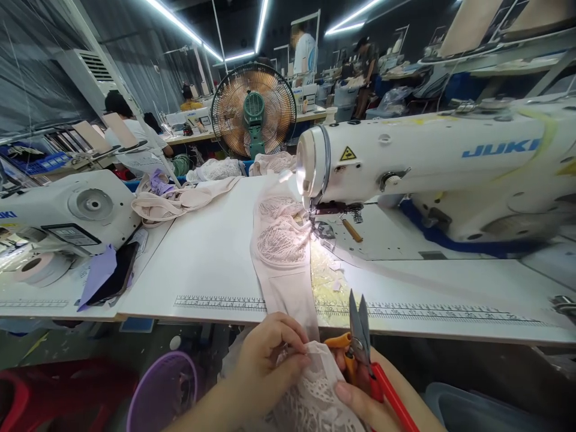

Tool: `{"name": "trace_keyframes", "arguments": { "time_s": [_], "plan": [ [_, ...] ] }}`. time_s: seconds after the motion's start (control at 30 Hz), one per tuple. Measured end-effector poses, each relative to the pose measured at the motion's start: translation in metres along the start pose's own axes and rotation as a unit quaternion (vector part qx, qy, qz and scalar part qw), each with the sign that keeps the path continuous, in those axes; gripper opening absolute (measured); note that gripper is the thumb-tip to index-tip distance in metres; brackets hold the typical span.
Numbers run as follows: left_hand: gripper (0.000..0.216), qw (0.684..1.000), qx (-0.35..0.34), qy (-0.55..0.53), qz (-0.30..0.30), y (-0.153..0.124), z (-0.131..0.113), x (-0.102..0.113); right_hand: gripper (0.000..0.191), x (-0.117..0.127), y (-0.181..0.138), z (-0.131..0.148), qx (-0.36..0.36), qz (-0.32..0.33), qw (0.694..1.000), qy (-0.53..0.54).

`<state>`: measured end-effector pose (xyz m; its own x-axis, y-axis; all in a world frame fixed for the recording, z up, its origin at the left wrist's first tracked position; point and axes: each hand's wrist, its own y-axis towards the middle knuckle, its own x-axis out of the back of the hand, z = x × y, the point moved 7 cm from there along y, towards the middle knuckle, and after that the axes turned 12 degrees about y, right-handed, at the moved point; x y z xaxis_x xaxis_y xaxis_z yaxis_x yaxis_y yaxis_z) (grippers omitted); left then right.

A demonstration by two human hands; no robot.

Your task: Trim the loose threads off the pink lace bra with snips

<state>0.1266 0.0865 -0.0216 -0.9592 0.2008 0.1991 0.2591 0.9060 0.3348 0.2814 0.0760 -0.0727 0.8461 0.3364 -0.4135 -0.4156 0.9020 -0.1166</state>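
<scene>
Left hand [265, 360] pinches the lace edge of a pale pink bra piece [281, 240], thumb and fingers closed on the fabric just below the table [211, 252] edge. Right hand [360, 402] low in frame, holds thread snips [360, 336] with an orange-and-red handle, blades up and slightly parted, right beside the lace; palm partly cut off by the frame, so exact grip is hard to tell, looks wrapped round the handle.

Garment runs from both hands up over the table edge, across the printed ruler strip [216, 302], to the needle area of the white Juki sewing machine [427, 168], lit by its lamp. Fabric: soft pink, padded cups with openwork lace overlay, plain band section between cups and hands.

Risk: snip tips sit very close to the lace and the left fingers; a careless close could nick mesh or skin. Loose lace could also snag.

Further out: second machine [72, 210] left, more pink pieces [180, 201], fan [253, 111], purple bin [162, 390] below.
</scene>
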Motion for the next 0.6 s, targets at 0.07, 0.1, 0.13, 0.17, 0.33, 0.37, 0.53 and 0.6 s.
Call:
{"name": "trace_keyframes", "arguments": {
  "time_s": [0.07,0.1,0.13,0.17,0.33,0.37,0.53,0.6],
  "plan": [
    [0.013,1.000,0.003,-0.016,0.005,0.000,0.001,-0.002,0.035,0.001,-0.001,0.001,0.015,-0.027,0.999,0.011],
    [0.014,1.000,0.007,-0.025,0.007,-0.001,0.002,-0.003,0.034,0.001,-0.001,0.003,0.021,-0.038,0.999,0.014],
    [0.015,0.999,0.011,-0.033,0.008,-0.001,0.003,-0.004,0.034,0.001,-0.002,0.004,0.024,-0.044,0.999,0.012],
    [0.016,0.999,0.012,-0.039,0.009,-0.002,0.004,-0.005,0.034,0.001,-0.003,0.004,0.022,-0.052,0.998,0.006],
    [0.017,0.999,0.005,-0.042,0.008,-0.001,0.003,-0.007,0.038,0.005,-0.010,0.009,0.033,-0.109,0.993,-0.036],
    [0.017,0.999,0.008,-0.038,0.007,-0.001,0.003,-0.007,0.039,0.005,-0.011,0.010,0.045,-0.116,0.991,-0.044],
    [0.011,0.998,0.059,-0.025,0.001,0.000,0.007,-0.007,0.037,0.000,-0.011,0.010,0.102,-0.113,0.984,-0.091],
    [0.012,0.994,0.095,-0.048,-0.002,-0.001,0.011,-0.008,0.034,-0.001,-0.011,0.011,0.129,-0.109,0.978,-0.124]
  ]
}}
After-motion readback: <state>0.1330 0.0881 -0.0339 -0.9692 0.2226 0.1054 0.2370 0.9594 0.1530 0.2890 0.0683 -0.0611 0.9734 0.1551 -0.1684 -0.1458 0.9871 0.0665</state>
